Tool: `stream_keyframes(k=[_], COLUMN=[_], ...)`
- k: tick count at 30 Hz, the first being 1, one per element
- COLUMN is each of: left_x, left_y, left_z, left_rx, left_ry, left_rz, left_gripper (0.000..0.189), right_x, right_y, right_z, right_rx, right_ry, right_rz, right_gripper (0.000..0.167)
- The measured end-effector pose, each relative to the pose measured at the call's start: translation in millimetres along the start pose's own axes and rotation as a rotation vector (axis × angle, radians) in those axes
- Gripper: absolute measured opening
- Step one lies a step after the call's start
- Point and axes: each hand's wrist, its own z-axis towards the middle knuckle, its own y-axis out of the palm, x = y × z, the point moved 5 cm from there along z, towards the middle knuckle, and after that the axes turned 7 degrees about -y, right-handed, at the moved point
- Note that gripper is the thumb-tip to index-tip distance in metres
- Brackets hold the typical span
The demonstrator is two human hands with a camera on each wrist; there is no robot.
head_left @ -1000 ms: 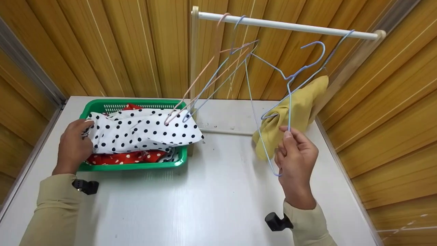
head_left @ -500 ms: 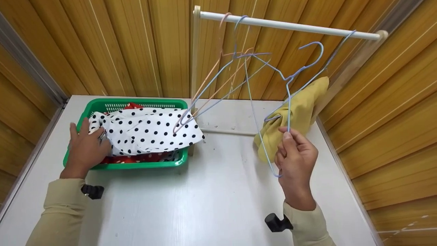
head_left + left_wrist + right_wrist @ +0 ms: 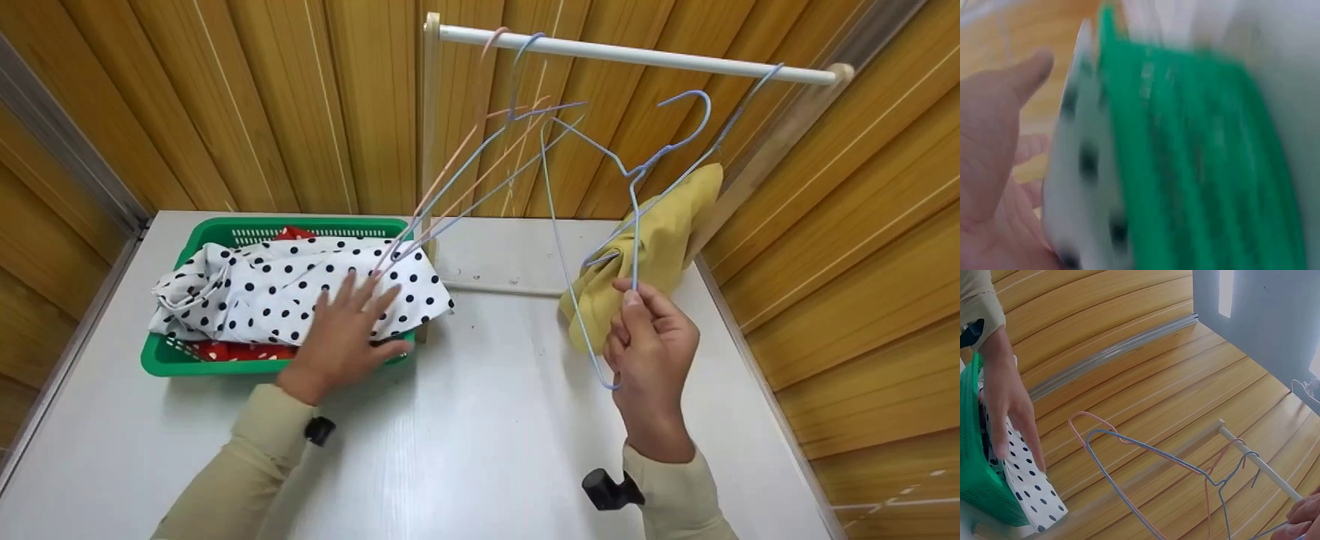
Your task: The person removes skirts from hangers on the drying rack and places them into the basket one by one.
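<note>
My right hand [image 3: 651, 352] pinches the side of a blue wire clothes hanger [image 3: 636, 217], its hook pointing up and nothing hung on it. My left hand [image 3: 341, 337] is spread, fingers straight, over a white cloth with black polka dots [image 3: 292, 281]; whether it touches the cloth I cannot tell. That cloth lies bunched at its left end on top of a green basket [image 3: 187, 370], with red dotted fabric [image 3: 232, 352] beneath. In the blurred left wrist view, the left hand [image 3: 994, 152] appears beside the dotted cloth and the green basket wall [image 3: 1185, 157].
A white rail [image 3: 637, 57] on a wooden stand carries a pink hanger [image 3: 457, 157] and a blue hanger [image 3: 480, 150] at left. At right, a yellow cloth [image 3: 660, 240] hangs on another hanger. Wood-panelled walls surround the white table [image 3: 465, 450].
My left hand has left the cloth's left end and moved right, its fingers spreading. The cloth's left end now lies bunched over the basket rim. The right hand stays nearly still; the hanging hangers sway.
</note>
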Motion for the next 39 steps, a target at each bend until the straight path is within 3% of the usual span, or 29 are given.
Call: stream_keyframes(k=[3, 7, 10, 13, 18, 24, 26, 28, 31, 34, 36, 39], left_x=[23.2, 31.6, 28.1, 19.1, 8.5, -4.3, -7.3, -9.6, -13.4, -27.6, -45.3, -81.2], left_y=[17.6, 19.8, 13.0, 7.1, 12.9, 27.2, 31.0, 32.3, 23.9, 2.2, -16.0, -43.4], left_z=[14.7, 23.3, 22.1, 17.4, 15.5, 19.4, 19.3, 15.8, 4.6, -11.0, -22.6, -45.0], left_rx=[0.029, 0.122, 0.149, 0.136, -0.022, -0.297, -0.344, -0.345, -0.267, -0.116, 0.043, 0.338], left_ry=[0.046, 0.081, 0.113, 0.117, 0.093, -0.032, -0.053, -0.059, -0.064, -0.095, -0.120, -0.191], left_rz=[-0.005, -0.014, -0.003, 0.020, 0.042, -0.053, -0.089, -0.128, -0.212, -0.297, -0.330, -0.346], left_gripper=[0.054, 0.018, 0.021, 0.028, 0.032, 0.021, 0.020, 0.030, 0.044, 0.043, 0.036, 0.026], right_x=[-1, -3, -5, -6, -6, -6, -7, -8, -9, -10, -12, -14], right_y=[0, -2, -5, -6, -6, -4, -4, -5, -6, -6, -5, -3], right_z=[-0.6, -1.1, -0.5, 0.2, 1.4, 1.2, 2.0, 3.0, 4.9, 6.7, 7.5, 7.9], right_rx=[-0.005, -0.018, -0.015, -0.009, 0.000, 0.003, 0.008, 0.012, 0.020, 0.020, 0.020, 0.013], right_ry=[-0.004, -0.023, -0.041, -0.047, -0.050, -0.051, -0.053, -0.055, -0.050, -0.042, -0.039, -0.045], right_rz=[0.006, 0.013, 0.023, 0.027, 0.021, 0.023, 0.019, 0.015, -0.004, -0.027, -0.039, -0.034], right_gripper=[0.021, 0.022, 0.022, 0.022, 0.020, 0.020, 0.020, 0.021, 0.022, 0.023, 0.023, 0.022])
